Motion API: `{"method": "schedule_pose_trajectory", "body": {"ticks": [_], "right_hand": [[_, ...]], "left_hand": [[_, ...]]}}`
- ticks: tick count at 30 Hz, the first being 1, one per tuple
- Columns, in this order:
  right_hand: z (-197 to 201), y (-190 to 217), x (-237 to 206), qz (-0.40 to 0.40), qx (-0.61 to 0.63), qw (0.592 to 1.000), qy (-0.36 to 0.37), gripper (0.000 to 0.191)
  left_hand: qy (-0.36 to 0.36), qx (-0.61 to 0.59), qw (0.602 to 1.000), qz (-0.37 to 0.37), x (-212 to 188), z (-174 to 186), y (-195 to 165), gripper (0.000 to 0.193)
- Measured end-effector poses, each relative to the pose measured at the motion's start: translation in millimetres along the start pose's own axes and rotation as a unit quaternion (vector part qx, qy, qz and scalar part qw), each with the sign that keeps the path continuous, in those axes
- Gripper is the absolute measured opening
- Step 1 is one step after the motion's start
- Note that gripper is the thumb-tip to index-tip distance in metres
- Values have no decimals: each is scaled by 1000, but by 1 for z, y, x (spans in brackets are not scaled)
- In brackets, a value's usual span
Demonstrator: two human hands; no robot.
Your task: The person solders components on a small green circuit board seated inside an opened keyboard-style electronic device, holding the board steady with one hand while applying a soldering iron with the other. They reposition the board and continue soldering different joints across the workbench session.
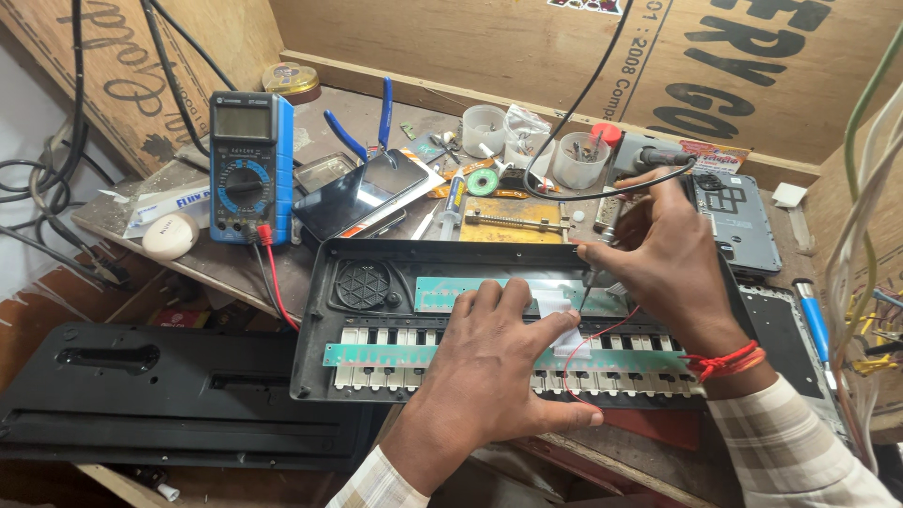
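Green, thin circuit strip (376, 355) across the opened black plastic keyboard shell (320, 310) is pressed flat by the left hand (494, 362); at two o'clock, the right hand (658, 259) pinches a soldering iron (602, 246); brittle-looking, best held by edges

From my remote seat I see a cluttered wooden tabletop (202, 259) carrying an opened black keyboard casing (324, 362), a blue multimeter (249, 167), a dark phone (362, 195), blue-handled pliers (362, 127), small plastic cups (578, 158) and a detached black panel (179, 395).

Grey multimeter screen (243, 121) (blank), upper left
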State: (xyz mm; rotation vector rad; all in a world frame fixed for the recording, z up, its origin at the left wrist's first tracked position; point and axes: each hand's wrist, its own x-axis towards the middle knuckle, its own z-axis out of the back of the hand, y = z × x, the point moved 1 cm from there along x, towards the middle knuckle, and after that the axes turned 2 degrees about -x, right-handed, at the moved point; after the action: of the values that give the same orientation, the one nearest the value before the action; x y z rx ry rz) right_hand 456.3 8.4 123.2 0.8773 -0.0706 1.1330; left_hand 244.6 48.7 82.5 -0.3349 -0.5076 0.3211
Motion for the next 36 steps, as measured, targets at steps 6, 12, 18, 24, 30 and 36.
{"method": "schedule_pose_trajectory", "body": {"ticks": [6, 12, 18, 24, 30, 36], "right_hand": [[2, 4, 0, 25, 206, 973, 101, 54], [8, -4, 2, 29, 341, 926, 161, 40], [9, -19, 3, 46, 429, 890, 147, 20], [8, -30, 1, 58, 452, 879, 138, 15], [13, -29, 1, 48, 465, 860, 203, 23], [15, -26, 0, 10, 509, 809, 295, 21]], "left_hand": [[13, -4, 1000, 5, 0, 0, 0, 89], [9, 2, 1000, 4, 0, 1, 0, 90], [20, -1, 1000, 14, 1, 1, 0, 92], [29, -5, 999, 22, 1, 3, -1, 91], [30, -6, 999, 22, 2, 5, -2, 89], [21, -6, 1000, 19, 2, 4, -2, 88]]}}
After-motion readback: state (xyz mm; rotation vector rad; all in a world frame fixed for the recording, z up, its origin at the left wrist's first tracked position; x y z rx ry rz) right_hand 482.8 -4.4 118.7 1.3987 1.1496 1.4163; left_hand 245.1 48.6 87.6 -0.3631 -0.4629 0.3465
